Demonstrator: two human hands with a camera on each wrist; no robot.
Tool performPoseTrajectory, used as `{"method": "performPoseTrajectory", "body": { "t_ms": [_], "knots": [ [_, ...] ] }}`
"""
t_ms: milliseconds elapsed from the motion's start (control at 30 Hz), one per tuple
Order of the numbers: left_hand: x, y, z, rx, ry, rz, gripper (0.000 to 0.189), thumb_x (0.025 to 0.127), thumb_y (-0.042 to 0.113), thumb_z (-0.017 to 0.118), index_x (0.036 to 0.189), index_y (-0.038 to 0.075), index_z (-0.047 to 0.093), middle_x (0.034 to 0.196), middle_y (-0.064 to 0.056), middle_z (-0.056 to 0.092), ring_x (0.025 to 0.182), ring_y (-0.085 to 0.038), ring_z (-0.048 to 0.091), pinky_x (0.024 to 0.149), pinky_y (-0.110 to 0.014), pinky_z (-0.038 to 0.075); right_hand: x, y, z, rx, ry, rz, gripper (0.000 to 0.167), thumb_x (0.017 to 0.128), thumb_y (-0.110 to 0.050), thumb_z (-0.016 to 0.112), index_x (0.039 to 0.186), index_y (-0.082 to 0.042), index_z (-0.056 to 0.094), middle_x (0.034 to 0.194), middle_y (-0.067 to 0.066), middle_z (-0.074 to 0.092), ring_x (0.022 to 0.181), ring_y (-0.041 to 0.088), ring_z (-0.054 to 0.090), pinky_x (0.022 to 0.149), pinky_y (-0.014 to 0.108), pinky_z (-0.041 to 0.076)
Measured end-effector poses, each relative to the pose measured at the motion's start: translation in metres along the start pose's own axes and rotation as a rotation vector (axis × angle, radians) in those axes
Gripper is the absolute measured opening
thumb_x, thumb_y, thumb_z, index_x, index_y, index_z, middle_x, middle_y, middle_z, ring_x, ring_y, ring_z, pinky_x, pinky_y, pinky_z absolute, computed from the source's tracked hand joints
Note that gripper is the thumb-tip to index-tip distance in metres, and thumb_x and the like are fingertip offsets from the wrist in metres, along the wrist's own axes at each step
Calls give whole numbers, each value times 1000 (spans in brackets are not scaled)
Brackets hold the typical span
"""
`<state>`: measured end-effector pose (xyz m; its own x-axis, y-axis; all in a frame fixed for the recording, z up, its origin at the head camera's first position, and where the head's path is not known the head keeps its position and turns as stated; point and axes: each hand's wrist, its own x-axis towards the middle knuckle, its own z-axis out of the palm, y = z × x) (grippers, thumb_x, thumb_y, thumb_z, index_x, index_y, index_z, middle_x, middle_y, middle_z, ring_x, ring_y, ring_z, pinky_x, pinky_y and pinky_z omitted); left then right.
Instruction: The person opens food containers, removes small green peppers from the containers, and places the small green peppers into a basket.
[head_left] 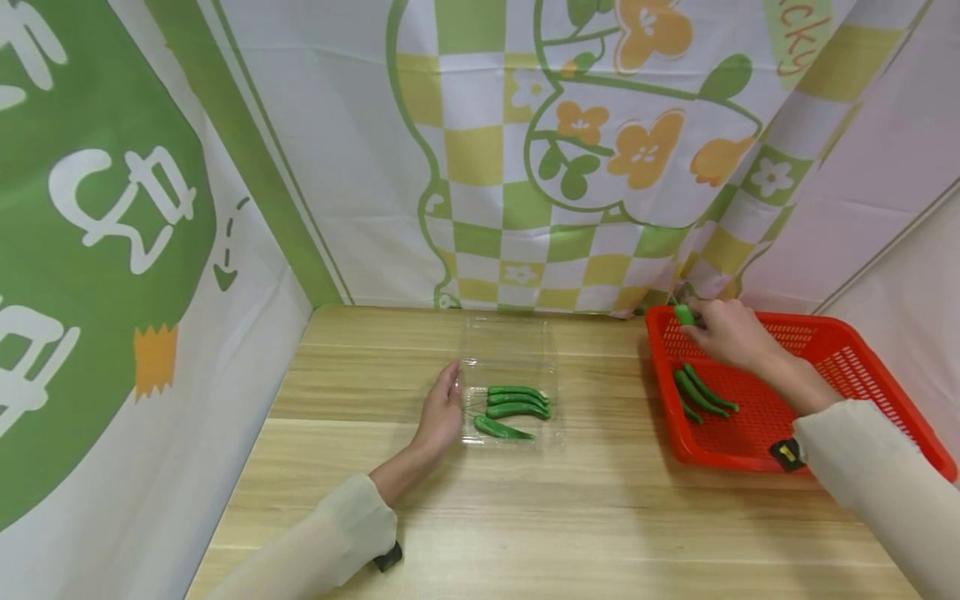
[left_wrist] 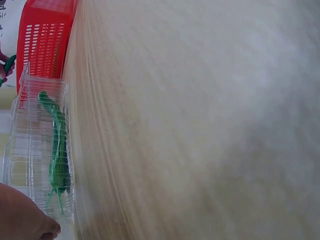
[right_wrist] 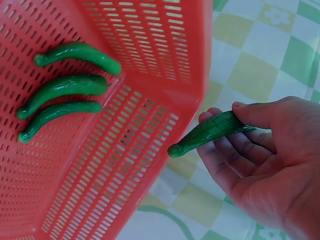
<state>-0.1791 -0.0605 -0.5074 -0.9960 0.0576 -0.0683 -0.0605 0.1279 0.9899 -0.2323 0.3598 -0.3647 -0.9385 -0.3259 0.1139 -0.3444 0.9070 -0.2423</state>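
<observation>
My right hand [head_left: 731,332] pinches a green chili pepper [right_wrist: 212,131] between thumb and fingers, near the far left corner of the red basket [right_wrist: 197,60]. Three more green peppers [right_wrist: 65,92] lie inside that basket. My left hand [head_left: 438,412] rests along the left side of a clear plastic box [head_left: 551,429], its fingers pointing away from me; some are hidden in the left wrist view. Several green peppers [head_left: 517,408] lie side by side in the box, stems to the left. The box's clear lid [head_left: 506,340] is folded back behind it.
A light wooden table [head_left: 480,517] carries the box at the middle and the basket at the right. Behind it hangs a checkered, flowered cloth [head_left: 525,208]. A green and white printed sheet [head_left: 112,275] closes off the left.
</observation>
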Motion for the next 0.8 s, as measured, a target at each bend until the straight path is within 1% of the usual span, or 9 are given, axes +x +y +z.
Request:
{"method": "performPoseTrajectory", "body": {
  "t_ms": [67,267,433,600,800],
  "knots": [
    [0,0,0,0,4,5,54,113,3,32,165,-4,22,172,-23,24,160,-40,21,133,-52,17,0,4,0,-1,-4,0,30,96,-6,73,78,-11,49,66,-2,44,61,18,47,54,31,38],
    [1,-1,0,6,15,5,54,112,1,33,165,-4,23,172,-23,25,160,-40,23,133,-52,18,1,16,3,-24,-3,6,32,94,-6,74,74,-11,50,64,-3,44,61,18,46,55,33,38],
    [0,1,1,-2,12,-3,55,112,2,32,166,-3,22,173,-22,24,160,-39,22,133,-51,18,1,27,6,-45,-19,23,39,94,-10,74,69,-14,45,61,-6,38,59,18,42,54,33,37],
    [-2,2,1,-15,4,-8,55,112,2,31,166,-3,21,173,-21,23,161,-38,21,134,-50,17,1,33,8,-58,-48,45,43,94,-11,75,64,-15,44,59,-5,38,57,17,41,53,33,35],
    [-2,2,0,-25,10,-10,54,113,3,31,166,-2,21,173,-22,24,161,-38,21,133,-51,17,1,40,9,-70,-94,36,43,93,-11,74,61,-15,46,58,-6,40,56,17,42,53,33,37]
  ]
}}
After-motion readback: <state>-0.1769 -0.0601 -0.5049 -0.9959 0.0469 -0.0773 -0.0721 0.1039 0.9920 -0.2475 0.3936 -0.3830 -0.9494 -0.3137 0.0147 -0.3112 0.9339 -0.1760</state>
